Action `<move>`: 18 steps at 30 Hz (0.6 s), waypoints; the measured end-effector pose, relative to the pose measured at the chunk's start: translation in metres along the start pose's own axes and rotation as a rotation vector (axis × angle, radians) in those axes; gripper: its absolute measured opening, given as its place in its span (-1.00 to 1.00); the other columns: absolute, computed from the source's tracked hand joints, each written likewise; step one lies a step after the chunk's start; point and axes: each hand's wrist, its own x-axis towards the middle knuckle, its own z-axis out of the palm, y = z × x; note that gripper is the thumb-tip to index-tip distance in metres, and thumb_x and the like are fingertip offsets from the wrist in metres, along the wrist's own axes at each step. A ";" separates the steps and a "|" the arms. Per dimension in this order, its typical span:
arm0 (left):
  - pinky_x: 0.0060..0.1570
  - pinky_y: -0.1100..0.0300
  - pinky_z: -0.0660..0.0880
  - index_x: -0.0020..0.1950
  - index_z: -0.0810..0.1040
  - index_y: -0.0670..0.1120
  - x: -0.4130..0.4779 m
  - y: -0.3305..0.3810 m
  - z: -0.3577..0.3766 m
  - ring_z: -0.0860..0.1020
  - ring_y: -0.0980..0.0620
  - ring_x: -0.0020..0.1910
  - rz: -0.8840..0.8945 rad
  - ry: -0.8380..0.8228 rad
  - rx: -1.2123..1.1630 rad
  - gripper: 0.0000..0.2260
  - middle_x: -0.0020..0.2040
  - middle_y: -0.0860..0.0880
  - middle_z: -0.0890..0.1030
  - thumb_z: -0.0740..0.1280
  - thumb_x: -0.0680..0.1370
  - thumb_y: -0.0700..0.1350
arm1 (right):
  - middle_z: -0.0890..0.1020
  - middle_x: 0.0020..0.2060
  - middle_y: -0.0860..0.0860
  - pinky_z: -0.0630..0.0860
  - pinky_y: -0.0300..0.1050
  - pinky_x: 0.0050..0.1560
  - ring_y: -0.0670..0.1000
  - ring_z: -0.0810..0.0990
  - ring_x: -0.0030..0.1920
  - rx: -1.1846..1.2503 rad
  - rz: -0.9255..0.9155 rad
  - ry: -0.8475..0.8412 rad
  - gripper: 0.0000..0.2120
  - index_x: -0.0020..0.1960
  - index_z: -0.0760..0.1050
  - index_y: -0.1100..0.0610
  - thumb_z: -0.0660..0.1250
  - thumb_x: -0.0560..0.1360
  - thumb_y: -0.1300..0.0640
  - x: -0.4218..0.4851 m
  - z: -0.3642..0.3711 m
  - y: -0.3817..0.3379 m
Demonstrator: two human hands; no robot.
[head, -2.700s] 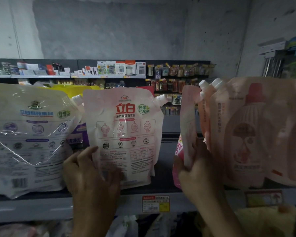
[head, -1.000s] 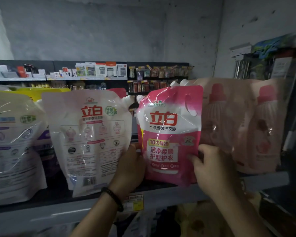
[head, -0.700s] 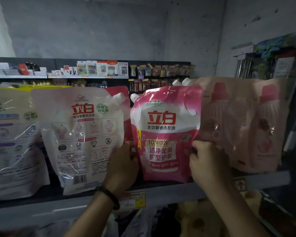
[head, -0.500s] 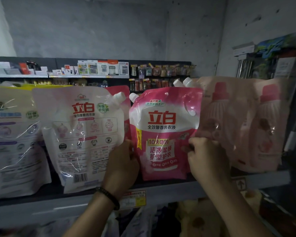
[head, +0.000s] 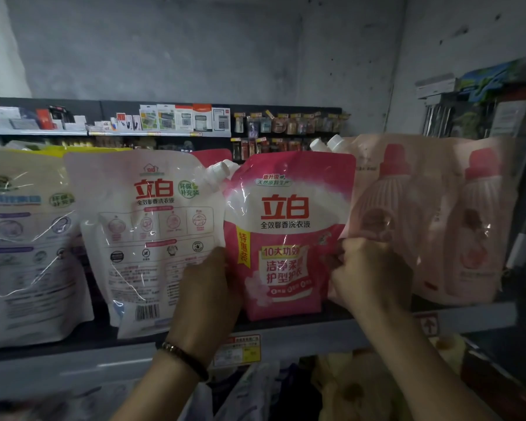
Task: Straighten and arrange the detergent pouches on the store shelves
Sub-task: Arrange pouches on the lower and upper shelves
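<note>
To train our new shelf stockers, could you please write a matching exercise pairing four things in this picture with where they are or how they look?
Things:
1. bright pink pouch
2. white pouch
3. pale pink pouches
4. price tag

Descriptions:
A. stuck on the front edge of the shelf
B. shows a barcode near its bottom
C. farthest right, printed with bottles
D. held between the left hand and the right hand

Pairs: 1-D, 2-B, 3-C, 4-A.

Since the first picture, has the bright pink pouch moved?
Yes. The pink pouch turned to face front and shifted left, toward the price tag on the shelf edge.
</note>
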 end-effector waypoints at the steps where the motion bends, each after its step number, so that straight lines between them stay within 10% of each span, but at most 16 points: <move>1: -0.30 0.40 0.46 0.03 0.58 0.05 0.000 0.000 0.000 0.61 0.23 -0.23 0.004 -0.001 0.003 -0.88 -0.18 0.13 0.69 0.40 0.61 -0.19 | 0.66 -0.30 -0.07 0.47 -0.16 -0.30 0.07 0.62 -0.32 -0.012 0.005 -0.001 -0.96 -0.11 0.67 0.02 0.48 0.51 0.07 0.000 -0.001 0.000; 4: -0.20 0.14 0.62 0.04 0.55 0.05 -0.002 -0.002 0.001 0.65 0.13 -0.19 0.024 -0.031 -0.004 -0.87 -0.15 0.11 0.69 0.36 0.62 -0.20 | 0.62 -0.33 -0.04 0.47 -0.13 -0.29 0.08 0.58 -0.33 -0.034 0.022 -0.042 -0.93 -0.16 0.60 0.05 0.43 0.47 0.18 0.000 -0.002 0.001; 10: 0.02 0.21 0.65 0.25 0.39 0.18 -0.012 -0.002 -0.004 0.66 0.18 0.10 0.040 -0.310 -0.255 -0.64 0.12 0.17 0.66 0.47 0.55 0.01 | 0.49 -0.36 -0.07 0.25 -0.20 -0.38 0.04 0.43 -0.37 -0.041 0.055 -0.058 -0.97 -0.11 0.62 0.04 0.43 0.51 0.11 0.001 -0.006 0.002; 18: -0.24 0.47 0.53 0.22 0.33 0.16 -0.010 0.008 0.002 0.58 0.38 -0.07 -0.081 -0.297 -0.191 -0.47 0.04 0.23 0.60 0.60 0.49 -0.13 | 0.50 -0.39 -0.12 0.25 -0.24 -0.44 -0.10 0.43 -0.43 0.011 0.062 -0.022 -0.93 -0.11 0.59 0.00 0.39 0.55 0.06 -0.003 -0.014 0.005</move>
